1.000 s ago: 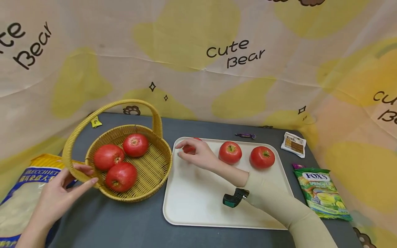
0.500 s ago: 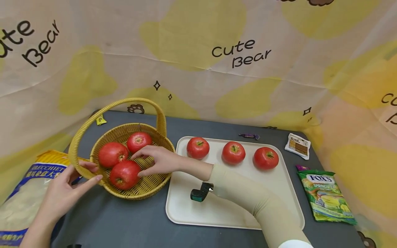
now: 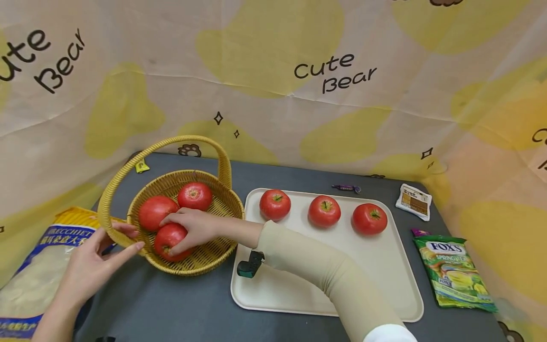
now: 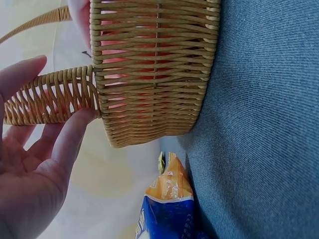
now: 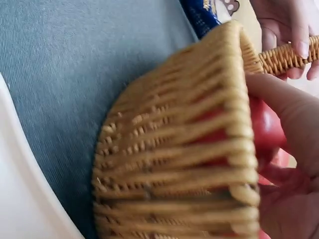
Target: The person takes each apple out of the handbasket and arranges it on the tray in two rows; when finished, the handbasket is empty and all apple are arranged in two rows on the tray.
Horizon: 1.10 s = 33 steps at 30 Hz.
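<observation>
Soft, even light lies over the table here, glinting palely off the apple at three o'clock in the right wrist view, where the basket blurs toward six, while the left wrist view's cloth washes out at seven.

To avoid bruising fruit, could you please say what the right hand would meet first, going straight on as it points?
Beyond the front apple in its grip, the right hand would likely meet the leftmost apple in the basket; depth is unclear, so the basket's wall could come first.
</observation>
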Available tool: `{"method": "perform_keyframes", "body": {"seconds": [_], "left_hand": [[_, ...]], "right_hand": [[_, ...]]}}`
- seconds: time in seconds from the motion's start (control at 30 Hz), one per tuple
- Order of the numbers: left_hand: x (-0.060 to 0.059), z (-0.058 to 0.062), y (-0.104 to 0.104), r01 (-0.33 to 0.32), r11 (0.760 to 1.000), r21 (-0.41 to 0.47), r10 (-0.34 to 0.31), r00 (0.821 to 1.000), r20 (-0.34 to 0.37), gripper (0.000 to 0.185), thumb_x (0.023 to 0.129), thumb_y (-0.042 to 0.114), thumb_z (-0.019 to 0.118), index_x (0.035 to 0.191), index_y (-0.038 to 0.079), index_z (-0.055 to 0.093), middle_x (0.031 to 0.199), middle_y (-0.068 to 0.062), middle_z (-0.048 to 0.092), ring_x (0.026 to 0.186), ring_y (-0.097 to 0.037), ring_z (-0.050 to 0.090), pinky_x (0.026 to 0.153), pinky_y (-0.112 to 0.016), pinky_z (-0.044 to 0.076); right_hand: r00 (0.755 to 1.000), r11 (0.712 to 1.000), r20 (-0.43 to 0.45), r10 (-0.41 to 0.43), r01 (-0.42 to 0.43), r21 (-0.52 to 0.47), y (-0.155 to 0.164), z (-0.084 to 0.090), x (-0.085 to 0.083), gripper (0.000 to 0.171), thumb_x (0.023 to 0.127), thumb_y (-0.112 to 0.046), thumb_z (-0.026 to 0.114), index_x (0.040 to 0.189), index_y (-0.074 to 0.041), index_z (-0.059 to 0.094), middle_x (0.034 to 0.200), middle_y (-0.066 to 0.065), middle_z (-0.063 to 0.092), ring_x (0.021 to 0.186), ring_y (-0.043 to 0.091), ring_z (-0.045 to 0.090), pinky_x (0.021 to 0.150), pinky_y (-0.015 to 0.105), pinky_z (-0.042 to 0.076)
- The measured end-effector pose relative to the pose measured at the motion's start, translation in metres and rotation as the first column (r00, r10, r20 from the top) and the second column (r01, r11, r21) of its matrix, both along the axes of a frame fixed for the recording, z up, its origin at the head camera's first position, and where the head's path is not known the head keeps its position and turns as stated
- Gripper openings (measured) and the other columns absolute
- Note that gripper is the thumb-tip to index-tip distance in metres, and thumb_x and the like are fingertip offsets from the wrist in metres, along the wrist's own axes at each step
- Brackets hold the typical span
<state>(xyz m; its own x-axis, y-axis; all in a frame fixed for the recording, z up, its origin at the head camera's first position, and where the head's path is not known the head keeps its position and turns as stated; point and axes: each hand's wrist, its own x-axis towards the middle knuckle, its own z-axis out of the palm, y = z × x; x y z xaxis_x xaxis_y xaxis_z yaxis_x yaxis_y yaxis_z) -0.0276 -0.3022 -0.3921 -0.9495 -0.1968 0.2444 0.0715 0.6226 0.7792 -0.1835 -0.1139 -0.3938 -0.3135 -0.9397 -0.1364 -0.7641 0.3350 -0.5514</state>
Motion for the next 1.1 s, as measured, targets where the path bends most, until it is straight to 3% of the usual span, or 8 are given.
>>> {"method": "perform_keyframes", "body": {"seconds": [0.2, 0.33, 0.57, 0.67, 0.73, 0.8, 1.0, 1.1], "left_hand": [[-0.001, -0.001, 0.002, 0.007, 1.000, 0.009, -0.007, 1.000, -0.006, 0.039, 0.082, 0.011, 0.080, 0.115, 0.007, 0.061, 0.096, 0.010, 0.068, 0.087, 0.009, 0.058, 0.075, -0.004, 0.041], [-0.001, -0.001, 0.002, 0.006, 1.000, 0.023, -0.006, 1.000, -0.015, 0.038, 0.082, 0.009, 0.079, 0.115, 0.005, 0.060, 0.098, 0.012, 0.068, 0.087, 0.008, 0.059, 0.075, -0.004, 0.042], [-0.002, -0.002, 0.001, 0.007, 1.000, 0.024, -0.006, 1.000, -0.030, 0.039, 0.081, 0.007, 0.079, 0.115, 0.004, 0.060, 0.098, 0.016, 0.067, 0.087, 0.009, 0.058, 0.078, -0.003, 0.038], [-0.002, -0.003, 0.000, 0.005, 1.000, 0.030, -0.004, 1.000, -0.027, 0.039, 0.081, 0.007, 0.079, 0.116, 0.005, 0.060, 0.099, 0.018, 0.066, 0.088, 0.009, 0.058, 0.078, -0.003, 0.038], [-0.002, -0.003, 0.000, 0.002, 0.999, 0.035, -0.001, 1.000, -0.025, 0.040, 0.081, 0.007, 0.079, 0.116, 0.004, 0.060, 0.099, 0.019, 0.066, 0.088, 0.009, 0.058, 0.078, -0.003, 0.038], [-0.002, -0.004, 0.001, -0.001, 0.999, 0.038, 0.002, 1.000, -0.027, 0.040, 0.081, 0.006, 0.079, 0.116, 0.004, 0.060, 0.098, 0.019, 0.066, 0.088, 0.009, 0.058, 0.077, -0.003, 0.039], [-0.002, -0.004, 0.001, -0.012, 0.999, 0.046, 0.013, 0.999, -0.032, 0.040, 0.080, 0.005, 0.080, 0.115, 0.004, 0.061, 0.098, 0.020, 0.066, 0.086, 0.008, 0.059, 0.076, -0.004, 0.039], [-0.003, -0.004, 0.000, -0.028, 0.998, 0.049, 0.029, 1.000, -0.009, 0.039, 0.081, 0.008, 0.080, 0.115, 0.007, 0.061, 0.099, 0.023, 0.064, 0.086, 0.010, 0.058, 0.075, -0.003, 0.039]], "right_hand": [[0.996, 0.992, 0.028, -0.084, 0.086, -0.088, 0.013, -0.005, 0.002, 0.057, 0.081, -0.042, 0.076, 0.131, -0.024, 0.055, 0.119, -0.009, 0.055, 0.105, -0.002, 0.046, 0.083, 0.009, 0.037], [0.980, 0.972, 0.141, -0.142, 0.165, -0.166, 0.035, 0.002, 0.004, 0.058, 0.080, -0.044, 0.076, 0.132, -0.027, 0.054, 0.124, -0.012, 0.054, 0.108, -0.001, 0.047, 0.083, 0.011, 0.040], [0.891, 0.903, 0.363, -0.274, 0.368, -0.222, 0.082, 0.013, 0.010, 0.060, 0.079, -0.042, 0.078, 0.133, -0.032, 0.053, 0.120, -0.012, 0.055, 0.106, 0.006, 0.052, 0.079, 0.020, 0.051], [0.836, 0.862, 0.434, -0.335, 0.458, -0.218, 0.101, 0.019, 0.013, 0.059, 0.080, -0.040, 0.078, 0.133, -0.033, 0.054, 0.117, -0.012, 0.058, 0.104, 0.008, 0.055, 0.079, 0.024, 0.052], [0.785, 0.823, 0.488, -0.382, 0.529, -0.205, 0.114, 0.022, 0.016, 0.057, 0.081, -0.039, 0.077, 0.133, -0.033, 0.054, 0.115, -0.011, 0.059, 0.105, 0.011, 0.056, 0.078, 0.027, 0.053], [0.720, 0.780, 0.546, -0.428, 0.600, -0.180, 0.128, 0.023, 0.019, 0.056, 0.082, -0.036, 0.077, 0.133, -0.031, 0.055, 0.116, -0.008, 0.060, 0.108, 0.013, 0.055, 0.077, 0.029, 0.054], [0.483, 0.660, 0.740, -0.469, 0.748, -0.069, 0.164, 0.016, 0.032, 0.055, 0.086, -0.025, 0.072, 0.135, -0.014, 0.051, 0.123, 0.006, 0.059, 0.110, 0.021, 0.056, 0.078, 0.037, 0.057], [0.431, 0.643, 0.763, -0.481, 0.765, -0.026, 0.181, 0.008, 0.036, 0.054, 0.088, -0.024, 0.069, 0.135, -0.009, 0.049, 0.124, 0.009, 0.058, 0.107, 0.022, 0.057, 0.078, 0.037, 0.057]]}}
